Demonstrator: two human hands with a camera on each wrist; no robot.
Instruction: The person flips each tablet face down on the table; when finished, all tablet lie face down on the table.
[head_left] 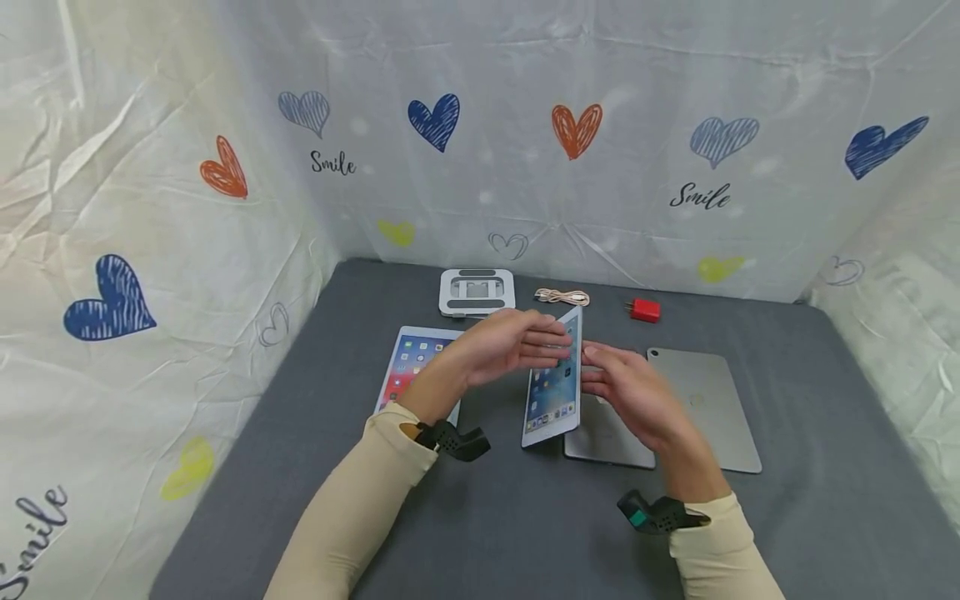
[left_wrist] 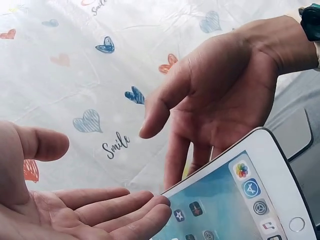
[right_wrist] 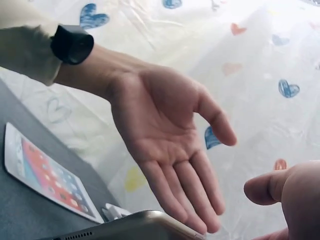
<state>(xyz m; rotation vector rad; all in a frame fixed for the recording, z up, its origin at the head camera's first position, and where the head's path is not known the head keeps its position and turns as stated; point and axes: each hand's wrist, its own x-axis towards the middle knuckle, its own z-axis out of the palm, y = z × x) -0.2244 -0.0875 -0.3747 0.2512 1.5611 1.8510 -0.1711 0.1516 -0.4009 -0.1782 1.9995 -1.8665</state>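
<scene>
A white-framed tablet with its screen lit stands tilted up on edge between my two hands. On its screen side, my left hand has its fingers straight, the tips at the glass. Behind the tablet, my right hand also has straight fingers, near or against its back; the exact contact is hidden. In the left wrist view both thumbs stay off the tablet. Whether its lower edge rests on the table cannot be told.
A second lit tablet lies left, partly behind my left forearm. Two grey tablets lie face down at right, one under my right hand, one beyond it. Behind are a white stand, a coiled cable and a red charger.
</scene>
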